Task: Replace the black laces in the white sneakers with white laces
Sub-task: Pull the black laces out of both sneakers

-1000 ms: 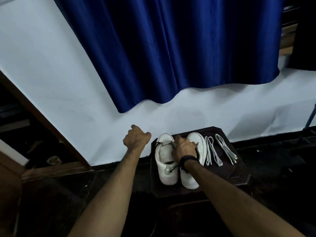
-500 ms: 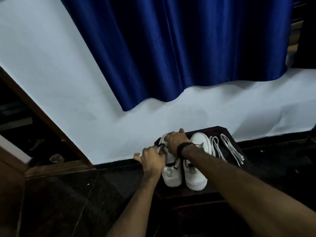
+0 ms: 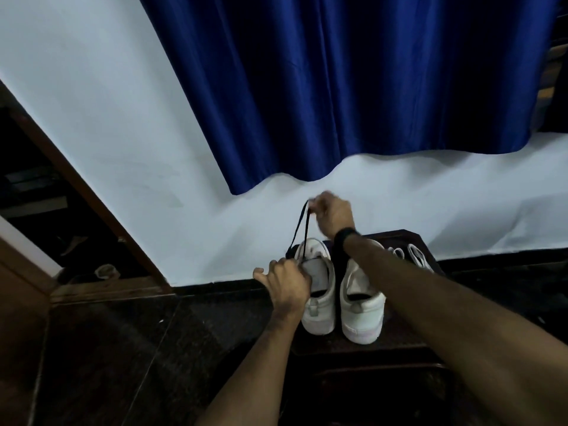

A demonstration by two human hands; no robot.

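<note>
Head view: our right hand [image 3: 333,213] pinched the black lace [image 3: 299,231] taut, straight above the left sneaker [image 3: 319,290]; our left hand [image 3: 287,279] gripped that sneaker.

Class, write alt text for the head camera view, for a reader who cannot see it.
A right hand pulls a black lace up out of the left white sneaker while the left hand steadies it. A second sneaker and white laces lie on the dark table.

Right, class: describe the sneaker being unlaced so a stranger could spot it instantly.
Below the blue curtain stands a dark low table with two white sneakers. It is the left sneaker: the left hand grips it, and a black lace rises from it.
</note>
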